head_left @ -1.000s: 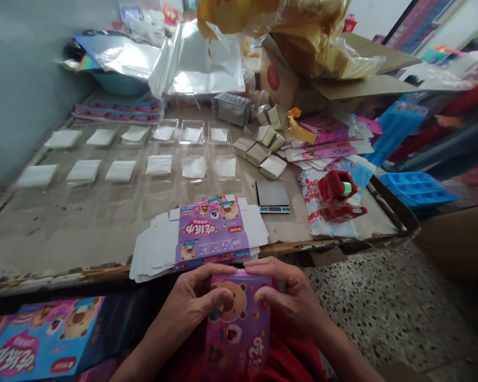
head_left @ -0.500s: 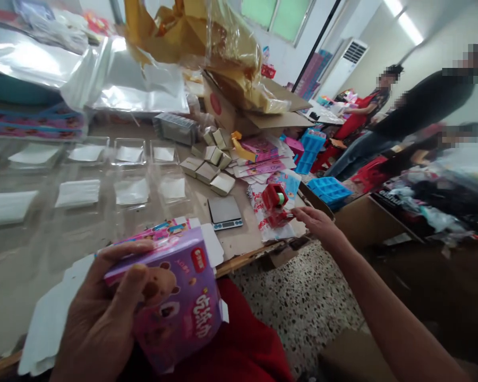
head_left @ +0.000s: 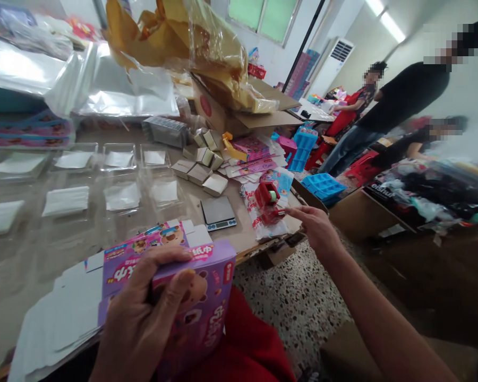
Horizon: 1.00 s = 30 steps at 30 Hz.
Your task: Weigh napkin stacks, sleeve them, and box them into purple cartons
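My left hand is closed round a folded purple box with a bear picture, held over my lap at the table's near edge. Under and beside it lies a stack of flat purple-and-white box blanks. My right hand is stretched out to the right, index finger and thumb at the front of a red tape dispenser on the table's right end; whether they pinch tape I cannot make out.
A small digital scale sits beside the dispenser. Small folded boxes, clear trays with white sheets, a cardboard carton and plastic bags crowd the table. Blue crates and other people stand at the right.
From both hands on the box in my lap, my right hand went out to the tape dispenser. My left hand kept the box and turned it. The view swung right.
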Each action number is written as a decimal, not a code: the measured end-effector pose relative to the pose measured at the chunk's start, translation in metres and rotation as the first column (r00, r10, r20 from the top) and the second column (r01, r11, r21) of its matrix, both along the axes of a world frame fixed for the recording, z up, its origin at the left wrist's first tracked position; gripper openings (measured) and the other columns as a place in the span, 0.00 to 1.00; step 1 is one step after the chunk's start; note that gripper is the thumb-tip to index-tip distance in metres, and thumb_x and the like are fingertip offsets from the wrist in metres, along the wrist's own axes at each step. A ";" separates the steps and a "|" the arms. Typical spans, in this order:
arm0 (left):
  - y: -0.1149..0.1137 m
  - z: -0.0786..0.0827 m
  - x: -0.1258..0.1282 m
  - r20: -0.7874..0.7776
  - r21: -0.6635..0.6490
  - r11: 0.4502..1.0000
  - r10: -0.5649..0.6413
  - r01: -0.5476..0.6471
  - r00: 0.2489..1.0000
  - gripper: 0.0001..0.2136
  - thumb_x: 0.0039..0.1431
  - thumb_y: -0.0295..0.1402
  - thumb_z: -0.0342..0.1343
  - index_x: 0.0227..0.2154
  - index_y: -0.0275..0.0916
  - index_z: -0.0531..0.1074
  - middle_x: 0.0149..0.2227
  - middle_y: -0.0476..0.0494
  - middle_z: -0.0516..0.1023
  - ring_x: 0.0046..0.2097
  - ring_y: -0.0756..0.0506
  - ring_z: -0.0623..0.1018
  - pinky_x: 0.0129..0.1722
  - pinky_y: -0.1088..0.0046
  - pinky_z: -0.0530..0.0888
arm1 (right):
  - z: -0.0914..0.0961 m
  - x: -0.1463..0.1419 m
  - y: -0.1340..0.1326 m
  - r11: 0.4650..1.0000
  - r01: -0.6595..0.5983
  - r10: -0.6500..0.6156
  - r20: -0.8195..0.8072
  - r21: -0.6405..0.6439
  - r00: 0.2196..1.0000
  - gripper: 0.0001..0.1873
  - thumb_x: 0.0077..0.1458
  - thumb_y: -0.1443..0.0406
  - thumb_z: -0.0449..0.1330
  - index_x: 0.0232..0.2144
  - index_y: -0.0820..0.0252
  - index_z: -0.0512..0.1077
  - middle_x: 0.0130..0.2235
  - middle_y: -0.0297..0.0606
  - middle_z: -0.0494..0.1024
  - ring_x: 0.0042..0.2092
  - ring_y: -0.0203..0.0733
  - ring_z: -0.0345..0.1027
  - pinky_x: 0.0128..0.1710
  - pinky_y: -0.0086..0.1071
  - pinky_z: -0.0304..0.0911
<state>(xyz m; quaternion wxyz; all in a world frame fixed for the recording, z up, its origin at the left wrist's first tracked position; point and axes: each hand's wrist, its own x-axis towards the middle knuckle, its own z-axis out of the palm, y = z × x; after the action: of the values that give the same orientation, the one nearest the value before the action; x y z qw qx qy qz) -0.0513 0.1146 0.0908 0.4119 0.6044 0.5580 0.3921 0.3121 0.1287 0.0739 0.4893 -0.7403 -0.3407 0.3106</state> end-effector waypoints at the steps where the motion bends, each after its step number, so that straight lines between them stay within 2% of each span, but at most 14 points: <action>1: -0.001 0.001 0.006 0.021 -0.004 0.999 -0.050 0.050 0.999 0.17 0.58 0.52 0.58 0.42 0.47 0.76 0.42 0.46 0.82 0.35 0.42 0.81 0.28 0.71 0.76 | -0.004 -0.001 -0.008 1.000 0.004 -0.003 -0.066 0.012 0.998 0.21 0.42 0.49 0.73 0.29 0.60 0.79 0.28 0.38 0.80 0.27 0.38 0.66 0.26 0.32 0.58; 5: -0.003 0.005 0.032 0.108 -0.092 0.984 -0.143 0.153 0.984 0.15 0.58 0.49 0.59 0.40 0.44 0.75 0.34 0.45 0.81 0.34 0.42 0.79 0.25 0.73 0.72 | -0.035 0.000 -0.023 1.000 0.017 -0.020 -0.233 -0.014 0.972 0.23 0.38 0.49 0.74 0.25 0.62 0.76 0.26 0.40 0.79 0.25 0.37 0.67 0.23 0.30 0.56; 8: 0.001 0.004 0.046 0.124 -0.131 0.969 -0.194 0.209 0.973 0.16 0.58 0.50 0.59 0.40 0.44 0.74 0.25 0.49 0.75 0.26 0.45 0.74 0.21 0.74 0.67 | -0.057 0.002 -0.018 1.000 0.020 -0.018 -0.219 0.005 0.976 0.25 0.37 0.46 0.73 0.25 0.60 0.74 0.27 0.41 0.79 0.27 0.39 0.69 0.24 0.30 0.59; 11: 0.010 -0.004 0.059 0.143 -0.187 0.924 -0.310 0.334 0.940 0.18 0.61 0.53 0.56 0.42 0.44 0.70 0.20 0.54 0.69 0.21 0.48 0.68 0.21 0.75 0.64 | -0.066 0.007 -0.008 0.999 -0.004 0.009 -0.157 0.035 0.988 0.28 0.37 0.43 0.71 0.25 0.60 0.73 0.26 0.40 0.78 0.25 0.37 0.67 0.25 0.31 0.60; 14: 0.020 -0.016 0.071 0.242 -0.209 0.859 -0.418 0.468 0.876 0.19 0.63 0.54 0.53 0.40 0.42 0.67 0.21 0.56 0.67 0.22 0.50 0.67 0.23 0.76 0.63 | -0.062 0.018 -0.002 0.997 -0.068 0.070 -0.063 0.029 0.996 0.26 0.39 0.44 0.70 0.24 0.60 0.73 0.24 0.38 0.77 0.25 0.36 0.65 0.25 0.30 0.59; 17: 0.025 -0.027 0.080 0.308 -0.219 0.798 -0.489 0.561 0.816 0.21 0.63 0.56 0.49 0.37 0.40 0.65 0.21 0.57 0.64 0.22 0.52 0.63 0.23 0.76 0.60 | -0.049 0.032 -0.004 0.988 -0.151 0.151 0.028 -0.023 0.988 0.20 0.38 0.51 0.72 0.20 0.61 0.74 0.19 0.34 0.74 0.23 0.35 0.63 0.25 0.30 0.57; 20: 0.024 -0.032 0.080 0.249 -0.221 0.777 -0.539 0.589 0.804 0.24 0.63 0.58 0.46 0.36 0.39 0.67 0.21 0.57 0.64 0.22 0.51 0.64 0.24 0.75 0.61 | -0.028 0.035 -0.019 0.974 -0.216 0.221 0.078 -0.067 0.972 0.16 0.38 0.57 0.72 0.16 0.61 0.73 0.15 0.31 0.70 0.21 0.33 0.59 0.24 0.29 0.54; 22: 0.022 -0.033 0.078 0.209 -0.220 0.765 -0.569 0.605 0.795 0.25 0.64 0.59 0.45 0.34 0.39 0.69 0.21 0.55 0.66 0.23 0.50 0.66 0.25 0.74 0.62 | -0.006 0.024 -0.033 0.940 -0.331 0.337 0.061 -0.086 0.940 0.15 0.41 0.56 0.71 0.19 0.61 0.75 0.18 0.31 0.73 0.23 0.34 0.62 0.25 0.29 0.56; 23: 0.020 -0.033 0.077 0.199 -0.220 0.756 -0.584 0.616 0.787 0.26 0.64 0.58 0.45 0.34 0.38 0.70 0.21 0.54 0.66 0.23 0.50 0.66 0.25 0.74 0.62 | 0.006 0.015 -0.039 0.892 -0.440 0.445 0.033 -0.107 0.895 0.15 0.43 0.55 0.70 0.22 0.61 0.77 0.20 0.32 0.75 0.24 0.34 0.64 0.26 0.29 0.57; 24: 0.018 -0.032 0.076 0.189 -0.221 0.744 -0.602 0.631 0.776 0.26 0.64 0.58 0.44 0.35 0.38 0.71 0.21 0.54 0.67 0.23 0.50 0.66 0.25 0.74 0.62 | 0.019 0.003 -0.044 0.799 -0.585 0.590 -0.005 -0.140 0.807 0.14 0.46 0.55 0.69 0.25 0.60 0.78 0.23 0.33 0.77 0.25 0.35 0.66 0.27 0.29 0.59; 26: 0.013 -0.032 0.076 0.174 -0.218 0.709 -0.648 0.671 0.741 0.27 0.65 0.59 0.44 0.37 0.37 0.73 0.21 0.53 0.67 0.23 0.50 0.67 0.25 0.74 0.63 | 0.044 -0.024 -0.047 0.514 -0.832 0.838 -0.083 -0.211 0.539 0.11 0.48 0.56 0.69 0.27 0.58 0.80 0.25 0.33 0.78 0.27 0.36 0.68 0.28 0.29 0.61; 27: 0.010 -0.032 0.076 0.170 -0.214 0.688 -0.673 0.693 0.720 0.28 0.64 0.59 0.43 0.37 0.37 0.74 0.21 0.53 0.67 0.23 0.50 0.67 0.26 0.74 0.63 | 0.054 -0.038 -0.046 0.386 -0.891 0.904 -0.096 -0.240 0.417 0.09 0.49 0.58 0.68 0.27 0.57 0.80 0.24 0.32 0.78 0.26 0.35 0.68 0.27 0.29 0.61; 28: 0.008 -0.032 0.077 0.166 -0.206 0.669 -0.695 0.714 0.700 0.29 0.64 0.59 0.43 0.36 0.37 0.74 0.21 0.52 0.68 0.24 0.50 0.68 0.26 0.74 0.64 | 0.061 -0.050 -0.042 0.297 -0.918 0.940 -0.088 -0.264 0.329 0.07 0.50 0.60 0.68 0.26 0.57 0.80 0.23 0.31 0.77 0.25 0.34 0.67 0.26 0.28 0.60; 30: 0.003 -0.032 0.076 0.164 -0.191 0.640 -0.727 0.745 0.667 0.29 0.64 0.60 0.42 0.34 0.37 0.73 0.21 0.52 0.68 0.24 0.50 0.68 0.26 0.73 0.64 | 0.069 -0.072 -0.032 0.186 -0.929 0.976 -0.049 -0.321 0.212 0.06 0.49 0.63 0.67 0.23 0.57 0.79 0.21 0.30 0.75 0.23 0.33 0.64 0.23 0.27 0.56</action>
<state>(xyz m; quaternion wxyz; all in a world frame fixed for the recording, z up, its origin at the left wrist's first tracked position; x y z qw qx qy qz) 0.0251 0.1177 0.0588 0.6255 0.7096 0.2921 0.1410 0.2403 0.0964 0.1431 0.0479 -0.4499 -0.7181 0.5288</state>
